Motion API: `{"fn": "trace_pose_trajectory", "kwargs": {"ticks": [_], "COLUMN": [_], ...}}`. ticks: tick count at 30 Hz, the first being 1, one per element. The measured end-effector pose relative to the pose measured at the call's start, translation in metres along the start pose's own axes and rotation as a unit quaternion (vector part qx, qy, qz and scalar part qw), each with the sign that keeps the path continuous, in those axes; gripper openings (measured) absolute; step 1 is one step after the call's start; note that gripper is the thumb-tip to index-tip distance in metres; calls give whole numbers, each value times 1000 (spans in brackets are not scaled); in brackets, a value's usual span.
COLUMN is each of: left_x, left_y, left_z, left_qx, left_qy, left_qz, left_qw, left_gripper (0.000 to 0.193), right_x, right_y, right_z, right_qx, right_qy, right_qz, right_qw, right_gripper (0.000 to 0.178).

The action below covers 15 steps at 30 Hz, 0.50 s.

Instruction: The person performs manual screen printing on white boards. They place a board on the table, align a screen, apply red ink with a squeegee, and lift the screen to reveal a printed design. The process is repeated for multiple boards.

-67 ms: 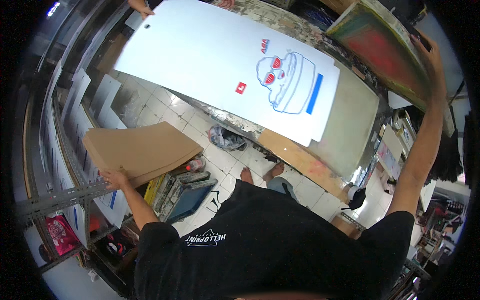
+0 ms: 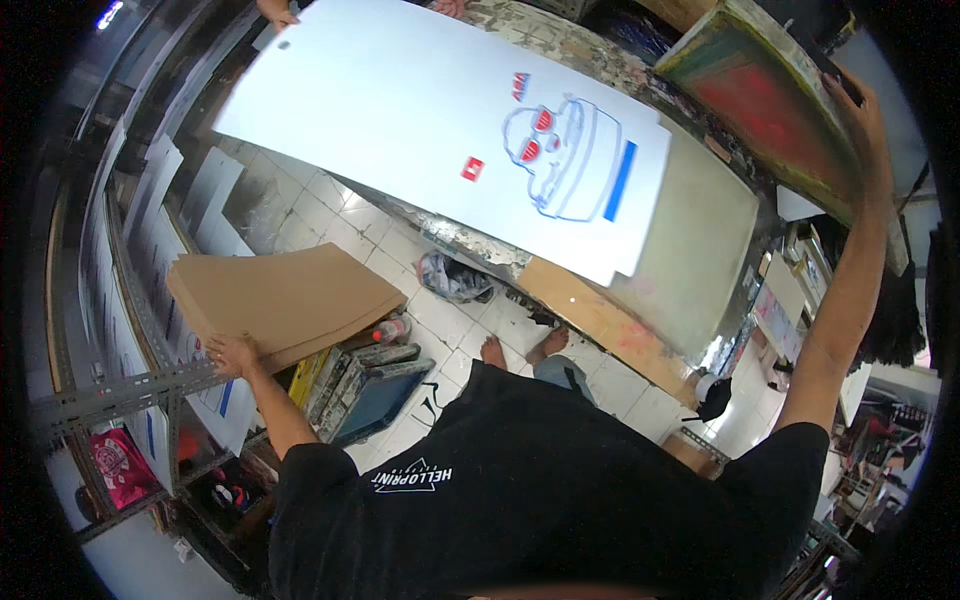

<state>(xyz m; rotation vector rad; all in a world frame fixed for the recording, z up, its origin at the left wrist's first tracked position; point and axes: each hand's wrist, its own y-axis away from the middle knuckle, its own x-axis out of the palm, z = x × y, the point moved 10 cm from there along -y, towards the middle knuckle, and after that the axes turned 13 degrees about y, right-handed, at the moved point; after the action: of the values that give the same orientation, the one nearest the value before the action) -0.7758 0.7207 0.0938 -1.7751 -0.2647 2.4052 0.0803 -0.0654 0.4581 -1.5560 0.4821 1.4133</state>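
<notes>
My left hand [image 2: 232, 353] rests on the near edge of a stack of brown cardboard sheets [image 2: 285, 295] at my left side. My right hand [image 2: 862, 115] is raised high and grips the edge of a wooden printing screen frame [image 2: 775, 95], which is tilted up. Under it a large white sheet [image 2: 430, 120] with a blue and red printed drawing [image 2: 565, 155] hangs over the print table [image 2: 700, 250]. Another person's hands [image 2: 280, 12] hold the sheet's far edge at the top.
A metal rack [image 2: 110, 395] with white printed sheets stands at the left. Flat screens and a bottle [image 2: 390, 330] lie on the white tiled floor [image 2: 330, 215] by my bare feet [image 2: 520, 350]. Shelves crowd the right side.
</notes>
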Motion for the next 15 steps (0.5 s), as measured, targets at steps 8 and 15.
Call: {"fn": "trace_pose_trajectory", "kwargs": {"ticks": [8, 15], "left_x": [19, 11], "left_y": [-8, 30], "left_z": [-27, -87], "left_qx": [53, 81], "left_qy": [36, 279], "left_qz": [-100, -52], "left_qw": [993, 956], "left_gripper": [53, 57], "right_x": [0, 16], "right_y": [-12, -19], "right_z": [-10, -62], "right_qx": [25, 70], "right_qy": [23, 27], "right_qz": [1, 11], "right_qw": [999, 997], "right_gripper": [54, 47]}}
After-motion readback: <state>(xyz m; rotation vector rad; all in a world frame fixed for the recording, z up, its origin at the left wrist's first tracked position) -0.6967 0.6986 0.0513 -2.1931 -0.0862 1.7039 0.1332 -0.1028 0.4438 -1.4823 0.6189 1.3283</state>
